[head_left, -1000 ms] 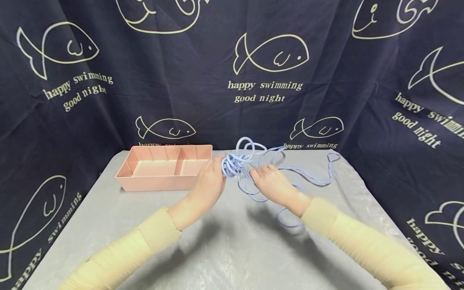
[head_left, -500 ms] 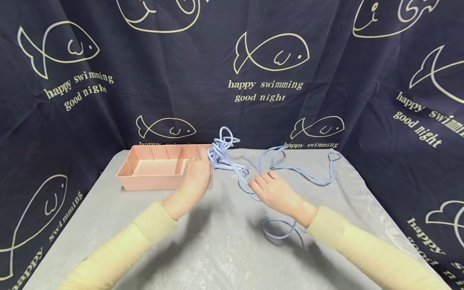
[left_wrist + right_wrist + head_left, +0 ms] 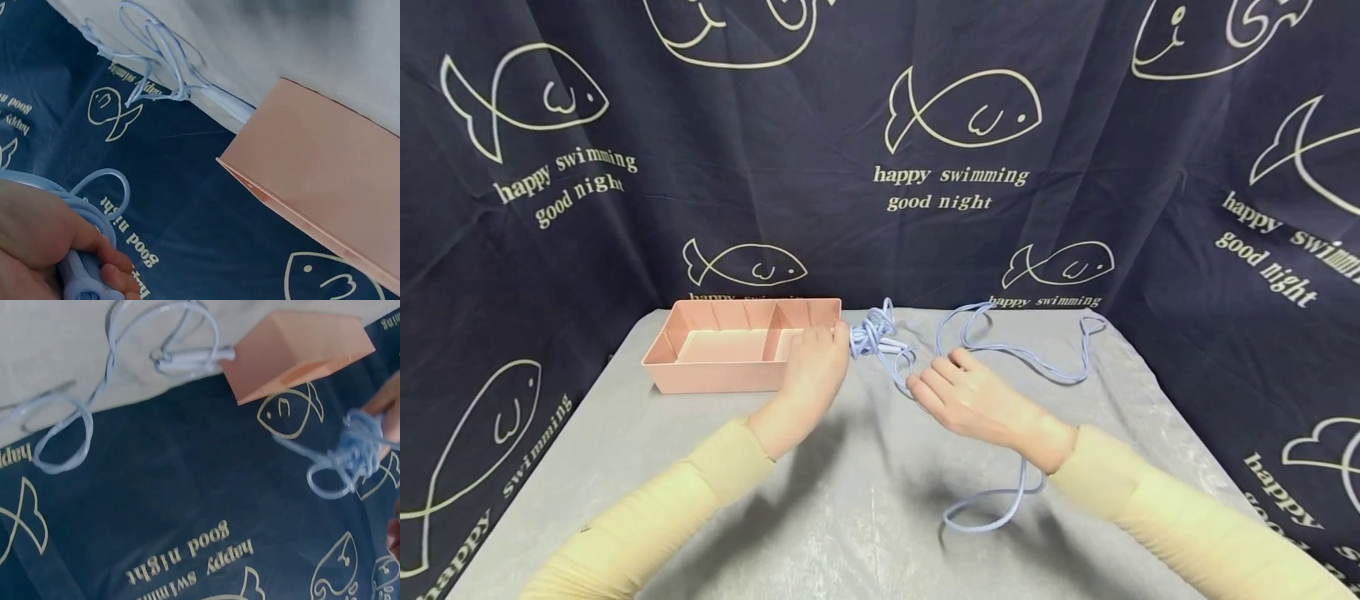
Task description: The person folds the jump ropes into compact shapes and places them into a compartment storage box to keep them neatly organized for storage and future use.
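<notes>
A light blue jump rope, its cord wound into a tangled bundle (image 3: 871,332), is gripped in my left hand (image 3: 812,367) by the right end of the pink box. A thick handle (image 3: 87,281) shows within that hand's curled fingers in the left wrist view. Another pale handle (image 3: 194,359) lies on the table by the box in the right wrist view. My right hand (image 3: 973,396) pinches a strand running from the bundle, and a slack loop (image 3: 985,521) hangs below its wrist. Only a bit of my right fingers (image 3: 394,534) shows in the right wrist view.
The pink two-compartment box (image 3: 715,379) stands at the back left of the grey-covered table (image 3: 872,517). Loose cord (image 3: 1037,360) trails over the back right of the table. Dark blue fish-print cloth (image 3: 820,175) walls the back and sides.
My left hand has moved left toward the box with the bundle, rising and then lowering. My right hand has moved slightly toward me and right. The loop under its wrist has grown.
</notes>
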The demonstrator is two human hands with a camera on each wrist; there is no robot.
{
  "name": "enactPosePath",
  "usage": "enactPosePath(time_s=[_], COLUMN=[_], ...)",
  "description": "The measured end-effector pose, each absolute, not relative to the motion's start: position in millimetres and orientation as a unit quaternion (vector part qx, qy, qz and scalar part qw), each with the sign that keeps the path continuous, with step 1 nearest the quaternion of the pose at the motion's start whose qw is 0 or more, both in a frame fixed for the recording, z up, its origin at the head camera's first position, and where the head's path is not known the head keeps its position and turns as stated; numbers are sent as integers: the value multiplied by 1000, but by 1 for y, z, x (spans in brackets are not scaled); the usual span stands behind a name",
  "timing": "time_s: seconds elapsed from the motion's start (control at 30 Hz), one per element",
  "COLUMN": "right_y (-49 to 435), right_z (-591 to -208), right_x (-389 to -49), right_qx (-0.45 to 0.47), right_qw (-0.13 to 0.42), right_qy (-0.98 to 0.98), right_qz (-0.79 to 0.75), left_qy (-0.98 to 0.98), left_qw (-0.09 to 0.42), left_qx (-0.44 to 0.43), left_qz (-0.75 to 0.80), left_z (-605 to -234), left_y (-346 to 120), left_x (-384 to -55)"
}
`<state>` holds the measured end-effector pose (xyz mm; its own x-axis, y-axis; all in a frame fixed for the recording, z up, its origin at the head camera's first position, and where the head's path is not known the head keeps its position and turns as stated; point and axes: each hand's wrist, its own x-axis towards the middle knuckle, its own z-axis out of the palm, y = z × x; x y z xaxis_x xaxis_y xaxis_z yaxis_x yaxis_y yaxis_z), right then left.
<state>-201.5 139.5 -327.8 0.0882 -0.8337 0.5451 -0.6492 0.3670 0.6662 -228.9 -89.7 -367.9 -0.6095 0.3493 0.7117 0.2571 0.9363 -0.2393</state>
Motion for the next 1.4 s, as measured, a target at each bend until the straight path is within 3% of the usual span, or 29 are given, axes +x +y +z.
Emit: enactPosePath(time_s=[0.17,0.57,0.87,1.1,1.4], right_y=[143,140,143,149,154], right_z=[-315,-282,-262,-262,-277], right_x=[-204,-208,-220,-237,-255], right_qx=[559,576,554,558,564], right_qw=[495,492,450,413,381], right_qy=[-657,-634,-672,-681,-693], right_qz=[-104,-155,-199,-233,-237], left_qy=[-873,-857,-845,-821,-786], left_qw=[442,425,412,413,463], left_qx=[-195,-273,-316,-358,-388], left_qz=[74,101,126,165,133], left_z=[-370,-365,-359,-355,-354], left_y=[-85,-71,-62,-61,-59], left_x=[-230,-219,-212,-205,-200])
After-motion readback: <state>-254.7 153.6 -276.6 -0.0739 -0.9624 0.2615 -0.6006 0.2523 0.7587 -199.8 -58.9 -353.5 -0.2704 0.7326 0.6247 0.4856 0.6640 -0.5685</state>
